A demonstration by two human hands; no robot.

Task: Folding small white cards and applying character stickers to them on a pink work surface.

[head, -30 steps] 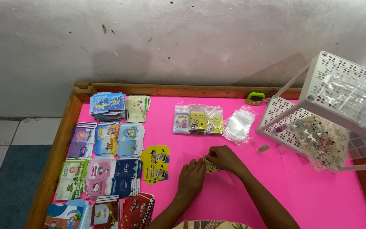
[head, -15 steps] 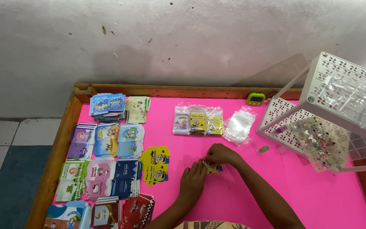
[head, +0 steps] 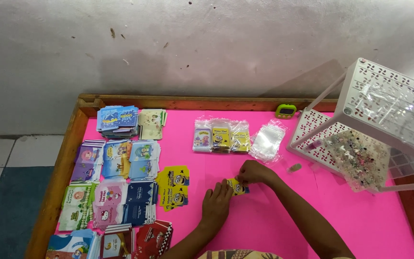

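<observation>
Both hands meet over a small yellow cartoon card [head: 238, 187] lying on the pink table top [head: 274, 216]. My left hand [head: 215, 205] presses its fingertips on the card's near-left edge. My right hand [head: 252, 172] pinches the card's far edge. To the left lies a pair of larger yellow cartoon cards [head: 174, 187]. Behind the hands stand three filled clear packets [head: 220, 136] in a row, with a pile of empty clear plastic sleeves [head: 267, 141] to their right.
Stacks of colourful printed cards [head: 116, 168] cover the table's left side. A white perforated rack [head: 374, 120] holding a bag of small trinkets [head: 358, 158] stands at right. A small green timer [head: 286, 111] sits by the wooden frame [head: 63, 163]. A wall rises behind.
Both hands have shifted slightly left on the small yellow card, still working it together. Nothing else on the table has moved.
</observation>
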